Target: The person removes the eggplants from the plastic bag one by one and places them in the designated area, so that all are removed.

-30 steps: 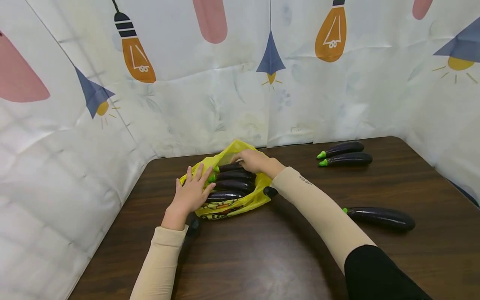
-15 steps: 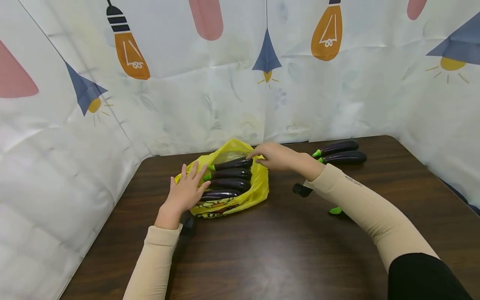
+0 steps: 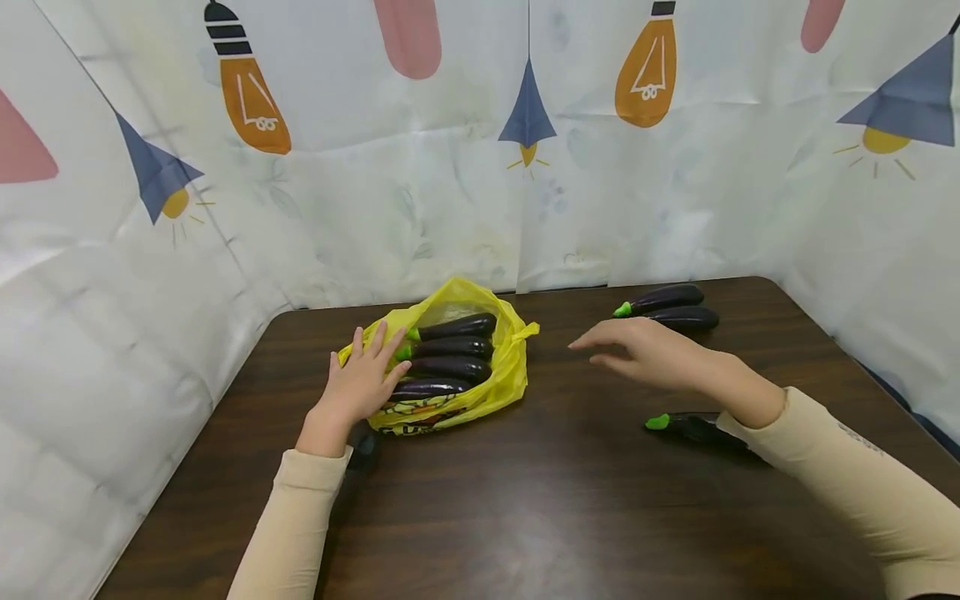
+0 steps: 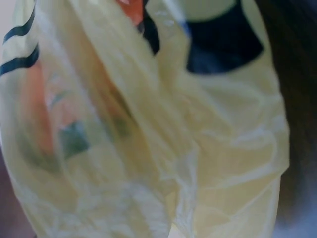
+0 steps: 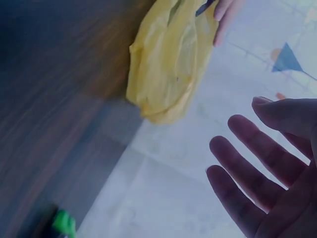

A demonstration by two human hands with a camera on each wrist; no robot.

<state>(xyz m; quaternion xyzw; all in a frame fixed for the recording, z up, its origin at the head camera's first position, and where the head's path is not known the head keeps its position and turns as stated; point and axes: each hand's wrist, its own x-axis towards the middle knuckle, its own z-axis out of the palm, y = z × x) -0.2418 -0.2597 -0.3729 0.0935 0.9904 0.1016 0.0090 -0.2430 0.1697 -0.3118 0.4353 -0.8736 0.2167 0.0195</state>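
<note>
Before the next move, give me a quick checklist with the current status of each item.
1. Bag mouth open: ok, the yellow bag gapes, showing four eggplants side by side inside.
2. Left hand at the bag: ok, it rests on the left edge, fingers spread.
3. Right hand free: ok, it is empty above the table.
4. Nearest loose eggplant in full view: not ok, the right arm covers part of it.
5. Bag sound underneath: cannot tell, its underside is hidden.
</note>
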